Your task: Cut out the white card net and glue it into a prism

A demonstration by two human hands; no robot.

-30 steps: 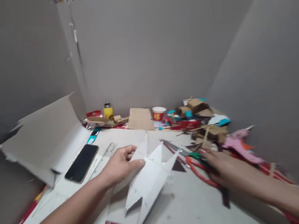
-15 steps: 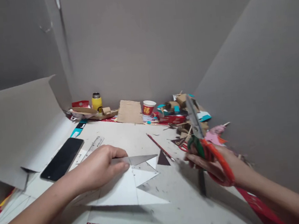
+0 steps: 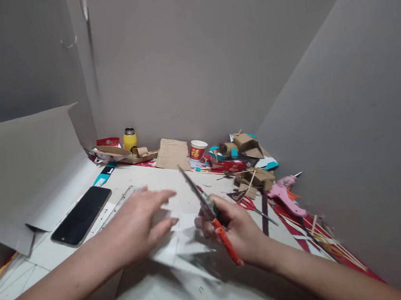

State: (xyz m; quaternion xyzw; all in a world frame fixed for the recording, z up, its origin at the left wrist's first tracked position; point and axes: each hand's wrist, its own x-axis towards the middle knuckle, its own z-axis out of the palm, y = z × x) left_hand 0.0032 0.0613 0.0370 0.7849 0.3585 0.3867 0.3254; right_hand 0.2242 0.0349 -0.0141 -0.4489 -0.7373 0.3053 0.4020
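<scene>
My right hand (image 3: 243, 229) is wrapped round a pair of scissors (image 3: 228, 246) with orange and green handles. The blades point up and to the left, away from me. My left hand (image 3: 145, 222) hovers over the board with thumb and fingers apart, gripping nothing. Between and below both hands is a white sheet of paper (image 3: 185, 225) with pointed cuts, smeared by motion. It reaches up to the right fingertips; whether they pinch it too I cannot tell. Behind the scissors, a red pencil (image 3: 200, 188) is mostly hidden.
A black phone (image 3: 81, 215) and a clear ruler (image 3: 118, 206) lie left. Along the back stand a yellow bottle (image 3: 130, 140), brown cardboard (image 3: 172, 154) and a red-white paper cup (image 3: 197, 150). To the right are red-handled scissors (image 3: 247, 204), a pink glue gun (image 3: 286, 196) and cardboard scraps (image 3: 255, 180).
My left hand has let go of the white paper and its fingers have spread. My right hand has come left with the scissors, over the paper, which has shifted and tilted.
</scene>
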